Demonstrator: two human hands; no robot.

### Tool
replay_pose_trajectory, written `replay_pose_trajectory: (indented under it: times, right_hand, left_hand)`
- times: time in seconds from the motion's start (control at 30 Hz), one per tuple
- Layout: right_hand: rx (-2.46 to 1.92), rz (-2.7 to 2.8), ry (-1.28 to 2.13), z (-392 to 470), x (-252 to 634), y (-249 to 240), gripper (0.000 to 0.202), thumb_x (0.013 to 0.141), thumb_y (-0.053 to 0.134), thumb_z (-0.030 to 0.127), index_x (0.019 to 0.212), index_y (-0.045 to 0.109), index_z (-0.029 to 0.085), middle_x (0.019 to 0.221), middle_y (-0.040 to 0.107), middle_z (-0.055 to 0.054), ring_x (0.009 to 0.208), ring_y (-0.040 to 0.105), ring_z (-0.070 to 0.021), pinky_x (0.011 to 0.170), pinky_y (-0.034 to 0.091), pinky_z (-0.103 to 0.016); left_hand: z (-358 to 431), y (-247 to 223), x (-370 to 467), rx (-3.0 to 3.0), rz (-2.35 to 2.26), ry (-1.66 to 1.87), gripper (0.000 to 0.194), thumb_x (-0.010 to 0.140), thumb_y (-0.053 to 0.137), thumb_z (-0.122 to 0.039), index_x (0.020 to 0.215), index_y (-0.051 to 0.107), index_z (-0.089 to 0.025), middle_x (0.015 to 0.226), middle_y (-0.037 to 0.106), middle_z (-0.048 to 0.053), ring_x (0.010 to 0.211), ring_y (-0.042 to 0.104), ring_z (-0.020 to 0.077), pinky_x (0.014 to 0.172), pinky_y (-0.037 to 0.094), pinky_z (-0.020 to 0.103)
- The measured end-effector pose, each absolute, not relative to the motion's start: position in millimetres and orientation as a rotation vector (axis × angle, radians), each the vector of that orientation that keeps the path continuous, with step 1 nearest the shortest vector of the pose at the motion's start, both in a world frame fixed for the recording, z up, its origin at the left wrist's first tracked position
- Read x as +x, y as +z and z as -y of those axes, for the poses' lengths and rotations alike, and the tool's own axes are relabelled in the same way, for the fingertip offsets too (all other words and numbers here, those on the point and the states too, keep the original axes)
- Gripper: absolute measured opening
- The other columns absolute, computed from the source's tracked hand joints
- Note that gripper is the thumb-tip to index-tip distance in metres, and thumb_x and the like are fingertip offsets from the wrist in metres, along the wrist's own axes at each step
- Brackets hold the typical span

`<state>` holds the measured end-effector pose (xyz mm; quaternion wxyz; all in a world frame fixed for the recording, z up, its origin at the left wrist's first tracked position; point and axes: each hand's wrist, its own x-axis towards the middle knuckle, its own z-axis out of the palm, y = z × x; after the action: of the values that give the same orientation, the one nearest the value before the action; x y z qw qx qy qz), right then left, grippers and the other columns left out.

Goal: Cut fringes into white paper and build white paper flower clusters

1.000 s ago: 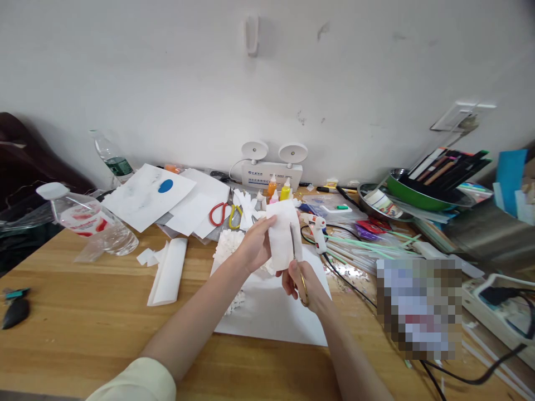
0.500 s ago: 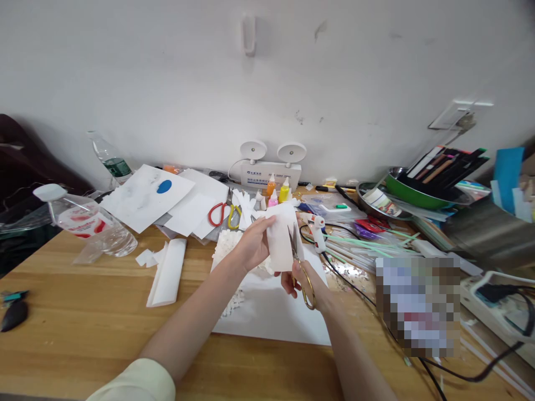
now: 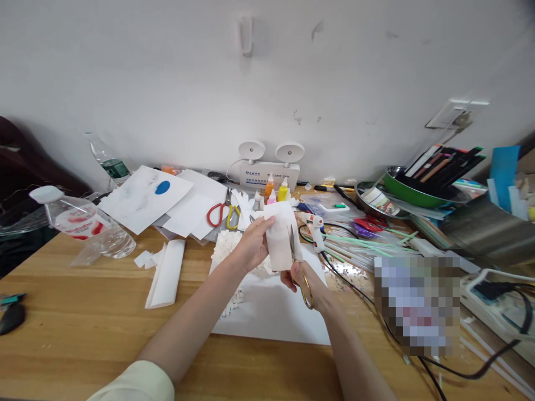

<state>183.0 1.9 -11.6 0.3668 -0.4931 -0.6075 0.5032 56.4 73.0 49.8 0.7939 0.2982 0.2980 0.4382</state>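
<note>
A white piece of paper [image 3: 279, 236] is held upright by its left edge in my left hand [image 3: 253, 245], thumb in front. My right hand [image 3: 311, 281] is closed round the handles of gold-handled scissors [image 3: 307, 289]. Their blades point up and lie on the paper near its right edge, looking nearly closed. Beneath both hands a large white sheet [image 3: 273, 314] lies on the wooden table, with a mass of small white paper bits [image 3: 225, 248] on its left part. A folded white paper [image 3: 167, 273] rests to the left of my left forearm.
Water bottles [image 3: 86, 223] and loose sheets [image 3: 146, 195] stand and lie at the left. Red-and-yellow-handled scissors [image 3: 223, 216] and small paint bottles [image 3: 283, 190] are behind my hands. At the right are a glue gun [image 3: 316, 231], its black cord, thin sticks [image 3: 355, 248] and a green bowl of pens [image 3: 412, 186].
The scissor blades have come closer together on the paper, and the fingers of my right hand have drawn in. My left hand keeps the paper in nearly the same place.
</note>
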Motion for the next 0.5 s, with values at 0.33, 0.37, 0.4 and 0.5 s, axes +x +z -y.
replay_pose_trajectory:
  times: [0.33, 0.37, 0.4, 0.5]
  right_hand:
    - [-1.26, 1.671, 1.116, -4.2, 182.7, -7.7, 0.06, 0.077, 0.015, 0.073, 0.051, 0.028, 0.021, 0.05, 0.03, 0.002, 0.049, 0.029, -0.0111, 0.046, 0.02, -0.027]
    - [-1.26, 1.651, 1.137, -4.2, 182.8, -7.7, 0.06, 0.078, 0.018, 0.072, 0.051, 0.03, 0.02, 0.05, 0.031, 0.002, 0.048, 0.03, -0.0109, 0.046, 0.021, -0.027]
    - [-1.266, 1.632, 1.157, -4.2, 183.1, -7.7, 0.058, 0.078, 0.022, 0.071, 0.052, 0.033, 0.02, 0.049, 0.032, 0.002, 0.048, 0.031, -0.0108, 0.046, 0.023, -0.027]
    - [-1.313, 1.59, 1.2, -4.3, 184.6, -8.4, 0.053, 0.078, 0.035, 0.066, 0.055, 0.039, 0.019, 0.051, 0.037, 0.002, 0.05, 0.036, -0.0109, 0.049, 0.027, -0.026]
  left_hand:
    - [-67.1, 50.6, 58.7, 0.707, -0.636, 0.881, 0.016, 0.073, 0.061, -0.025, 0.081, 0.061, -0.012, 0.073, 0.064, 0.004, 0.065, 0.057, 0.0128, 0.061, 0.044, 0.023]
    - [-67.4, 50.6, 58.7, 0.703, -0.637, 0.889, 0.015, 0.073, 0.06, -0.025, 0.081, 0.061, -0.012, 0.073, 0.064, 0.004, 0.066, 0.057, 0.0131, 0.062, 0.044, 0.023]
    - [-68.0, 50.5, 58.5, 0.699, -0.639, 0.901, 0.014, 0.074, 0.059, -0.024, 0.081, 0.06, -0.012, 0.073, 0.064, 0.005, 0.066, 0.058, 0.0136, 0.063, 0.044, 0.024]
    - [-70.9, 50.7, 56.7, 0.706, -0.634, 0.945, 0.014, 0.076, 0.056, -0.024, 0.083, 0.059, -0.013, 0.073, 0.065, 0.005, 0.067, 0.06, 0.0159, 0.063, 0.045, 0.026]
